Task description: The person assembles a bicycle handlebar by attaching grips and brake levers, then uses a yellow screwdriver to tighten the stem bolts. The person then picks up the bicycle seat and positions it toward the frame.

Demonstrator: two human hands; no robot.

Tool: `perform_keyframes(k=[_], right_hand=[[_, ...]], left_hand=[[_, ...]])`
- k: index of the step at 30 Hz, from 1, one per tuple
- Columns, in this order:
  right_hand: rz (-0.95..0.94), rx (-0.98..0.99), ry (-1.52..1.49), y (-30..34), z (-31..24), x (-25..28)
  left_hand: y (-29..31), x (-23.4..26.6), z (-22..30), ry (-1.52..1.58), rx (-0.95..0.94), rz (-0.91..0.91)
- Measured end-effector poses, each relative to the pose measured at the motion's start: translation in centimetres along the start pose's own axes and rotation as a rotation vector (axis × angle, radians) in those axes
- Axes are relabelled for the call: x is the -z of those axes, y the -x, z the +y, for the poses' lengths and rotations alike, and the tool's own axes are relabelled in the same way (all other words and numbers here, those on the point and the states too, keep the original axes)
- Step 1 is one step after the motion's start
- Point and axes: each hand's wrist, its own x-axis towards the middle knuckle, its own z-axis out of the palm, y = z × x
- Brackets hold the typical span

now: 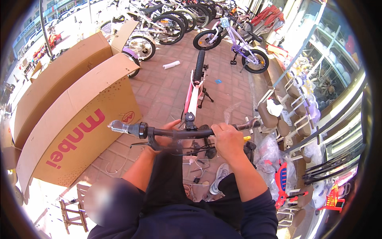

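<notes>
A person in dark clothing handles the black handlebar (pixel 203 134) of a pink-and-white bicycle (pixel 193 97) on a brick pavement. The bicycle stretches from near centre toward the far side, bar nearest. The right hand (pixel 229 142) is curled around the bar, right of the stem (pixel 190 118); the left hand (pixel 168 134) reaches beneath and behind it on the left, partly hidden, so whether it grips cannot be told. Good handling would probably mean supporting both sides evenly, keeping the bar square to the frame, and leaving the dangling cables (pixel 191 151) and brake lever (pixel 139 145) untrapped. A large cardboard carton (pixel 79 131) stands to the left; a purple-and-white bicycle (pixel 243 47) is parked far right.
</notes>
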Motion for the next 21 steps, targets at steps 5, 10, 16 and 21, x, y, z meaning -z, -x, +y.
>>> perform_keyframes(k=[5,10,16,21], right_hand=[[-0.024,-0.036,-0.002,0.2,0.7,-0.4],[-0.048,-0.056,-0.033,0.0,0.6,-0.3],[-0.096,-0.087,0.018,-0.2,1.0,0.0],[-0.097,-0.074,0.051,-0.4,0.4,0.1]], left_hand=[[-2.2,-0.8,-0.5,0.092,0.085,-0.192],[-2.3,-1.0,-0.4,0.412,0.187,-0.128],[-3.2,-1.4,-0.1,-0.472,-0.172,-0.221],[-2.5,-0.4,-4.6,0.102,0.064,-0.179]])
